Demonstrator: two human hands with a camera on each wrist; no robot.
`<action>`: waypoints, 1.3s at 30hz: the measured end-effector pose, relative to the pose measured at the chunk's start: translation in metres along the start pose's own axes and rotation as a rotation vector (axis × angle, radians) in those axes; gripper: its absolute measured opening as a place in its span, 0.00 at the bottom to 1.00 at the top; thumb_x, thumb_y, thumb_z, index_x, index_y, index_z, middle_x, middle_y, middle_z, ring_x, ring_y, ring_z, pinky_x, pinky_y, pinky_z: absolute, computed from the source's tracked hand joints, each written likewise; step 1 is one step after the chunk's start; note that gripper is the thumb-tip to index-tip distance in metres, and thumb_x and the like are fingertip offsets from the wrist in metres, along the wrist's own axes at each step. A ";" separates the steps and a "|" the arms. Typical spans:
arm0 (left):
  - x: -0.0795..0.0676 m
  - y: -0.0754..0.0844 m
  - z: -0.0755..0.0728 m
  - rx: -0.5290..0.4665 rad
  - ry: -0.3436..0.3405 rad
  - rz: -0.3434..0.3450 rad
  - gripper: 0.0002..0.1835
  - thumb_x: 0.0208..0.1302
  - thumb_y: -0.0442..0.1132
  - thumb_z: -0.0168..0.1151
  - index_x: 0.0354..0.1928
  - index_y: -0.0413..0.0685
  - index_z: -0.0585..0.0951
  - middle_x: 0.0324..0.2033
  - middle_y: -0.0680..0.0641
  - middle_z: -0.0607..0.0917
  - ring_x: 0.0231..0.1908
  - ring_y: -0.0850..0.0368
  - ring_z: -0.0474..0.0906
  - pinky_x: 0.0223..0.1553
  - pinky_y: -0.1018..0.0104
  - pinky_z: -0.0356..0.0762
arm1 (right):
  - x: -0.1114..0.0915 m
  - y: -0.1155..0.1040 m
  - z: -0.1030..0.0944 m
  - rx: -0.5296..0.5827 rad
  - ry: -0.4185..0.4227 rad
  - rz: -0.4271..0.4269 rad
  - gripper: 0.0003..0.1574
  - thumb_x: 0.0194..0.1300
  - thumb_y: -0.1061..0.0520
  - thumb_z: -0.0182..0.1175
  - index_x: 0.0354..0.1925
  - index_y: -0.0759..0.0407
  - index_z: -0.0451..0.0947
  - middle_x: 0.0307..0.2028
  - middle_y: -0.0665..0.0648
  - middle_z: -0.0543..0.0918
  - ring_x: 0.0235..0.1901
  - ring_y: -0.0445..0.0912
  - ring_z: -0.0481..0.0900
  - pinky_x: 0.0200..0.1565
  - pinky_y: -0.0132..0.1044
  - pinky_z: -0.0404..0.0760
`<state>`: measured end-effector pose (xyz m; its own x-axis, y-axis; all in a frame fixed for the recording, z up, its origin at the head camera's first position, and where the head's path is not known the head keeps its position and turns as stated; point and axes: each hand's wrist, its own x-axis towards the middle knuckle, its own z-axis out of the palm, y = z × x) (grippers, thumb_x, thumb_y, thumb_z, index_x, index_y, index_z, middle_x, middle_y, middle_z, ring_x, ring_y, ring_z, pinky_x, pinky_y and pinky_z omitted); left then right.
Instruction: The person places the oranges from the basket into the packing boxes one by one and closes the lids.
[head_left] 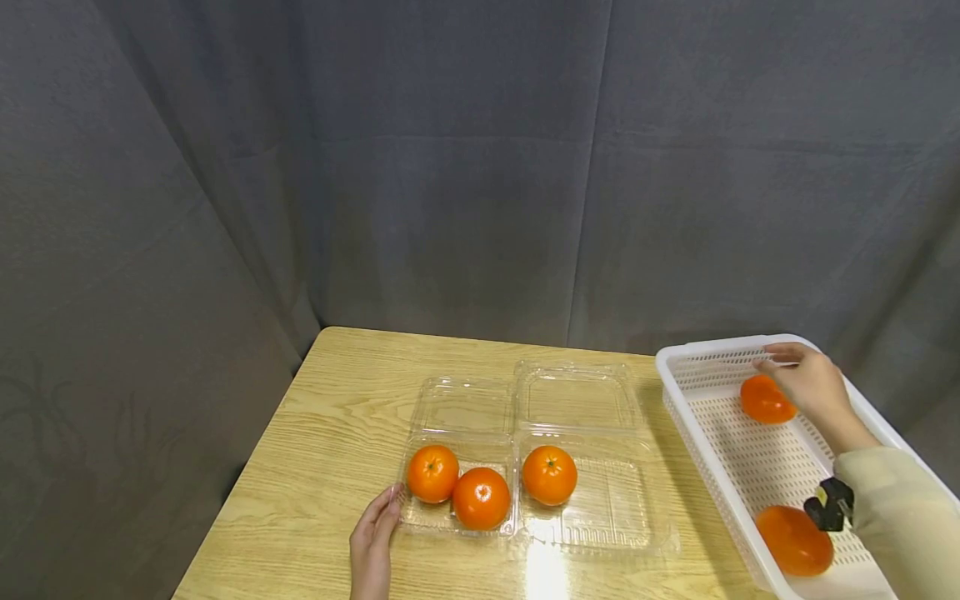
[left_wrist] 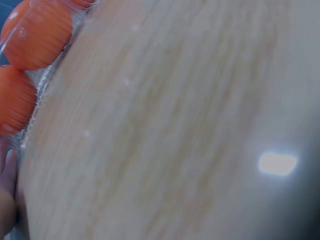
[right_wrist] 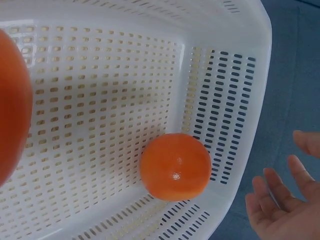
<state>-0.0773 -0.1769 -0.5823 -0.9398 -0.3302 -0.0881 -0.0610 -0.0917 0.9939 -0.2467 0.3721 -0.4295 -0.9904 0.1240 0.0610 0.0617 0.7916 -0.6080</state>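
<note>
The far orange fruit (head_left: pixel 762 403) lies in the white basket (right_wrist: pixel 225 100), below and apart from the right hand (head_left: pixel 813 387), whose fingers spread, gently bent, its sleeved forearm (head_left: pixel 903 512) slanting inward. The left hand (head_left: pixel 371 537), fingers fairly straight, touches a clear container (head_left: pixel 465 408) bearing two fruits (head_left: pixel 482 498)

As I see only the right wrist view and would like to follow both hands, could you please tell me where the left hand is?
Observer: The left hand is at the left edge of a clear plastic container.
Operator: Thank you, does that container hold anything?
Observer: Yes, two orange fruits sit in it.
Operator: And what stands just to the right of it, please?
Observer: A second clear container, open, with one orange fruit in it.
</note>
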 end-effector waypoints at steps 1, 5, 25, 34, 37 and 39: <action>0.000 0.000 0.000 -0.003 0.003 -0.001 0.27 0.77 0.43 0.51 0.66 0.26 0.67 0.65 0.31 0.71 0.56 0.74 0.72 0.56 0.82 0.69 | 0.000 0.000 0.000 0.000 -0.001 0.012 0.30 0.74 0.51 0.54 0.59 0.76 0.69 0.54 0.80 0.74 0.48 0.70 0.76 0.42 0.48 0.83; 0.000 0.000 0.000 -0.006 0.008 -0.006 0.26 0.77 0.42 0.51 0.65 0.27 0.68 0.65 0.32 0.71 0.56 0.74 0.72 0.56 0.81 0.69 | 0.001 0.002 -0.001 0.034 -0.028 0.067 0.34 0.74 0.49 0.52 0.62 0.77 0.66 0.57 0.81 0.70 0.51 0.72 0.72 0.52 0.65 0.75; 0.000 0.001 0.000 -0.015 0.012 -0.028 0.25 0.78 0.42 0.51 0.66 0.28 0.68 0.65 0.34 0.71 0.54 0.74 0.73 0.55 0.81 0.70 | -0.001 0.032 0.005 0.006 0.018 0.202 0.34 0.73 0.50 0.51 0.61 0.78 0.68 0.55 0.82 0.71 0.49 0.71 0.72 0.36 0.46 0.76; 0.000 0.002 0.001 -0.024 0.015 -0.027 0.25 0.77 0.41 0.51 0.66 0.27 0.67 0.65 0.33 0.71 0.54 0.74 0.73 0.55 0.81 0.70 | -0.002 0.038 0.008 0.029 0.023 0.326 0.37 0.72 0.45 0.49 0.64 0.76 0.66 0.59 0.80 0.69 0.52 0.70 0.71 0.40 0.51 0.76; 0.000 0.002 0.001 -0.020 0.013 -0.026 0.25 0.77 0.41 0.50 0.66 0.28 0.67 0.65 0.34 0.71 0.54 0.75 0.73 0.55 0.80 0.71 | -0.003 0.039 0.010 0.063 0.004 0.397 0.39 0.73 0.45 0.49 0.67 0.74 0.63 0.62 0.79 0.67 0.55 0.70 0.69 0.48 0.58 0.75; 0.000 0.002 0.001 -0.017 0.010 -0.024 0.25 0.78 0.41 0.50 0.66 0.28 0.67 0.66 0.34 0.71 0.54 0.75 0.72 0.55 0.80 0.71 | -0.003 0.040 0.012 0.077 0.003 0.423 0.39 0.73 0.45 0.49 0.67 0.74 0.62 0.63 0.79 0.66 0.55 0.70 0.68 0.50 0.60 0.74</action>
<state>-0.0778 -0.1764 -0.5803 -0.9346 -0.3375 -0.1125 -0.0775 -0.1157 0.9903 -0.2424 0.3963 -0.4634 -0.8796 0.4299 -0.2037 0.4525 0.6240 -0.6371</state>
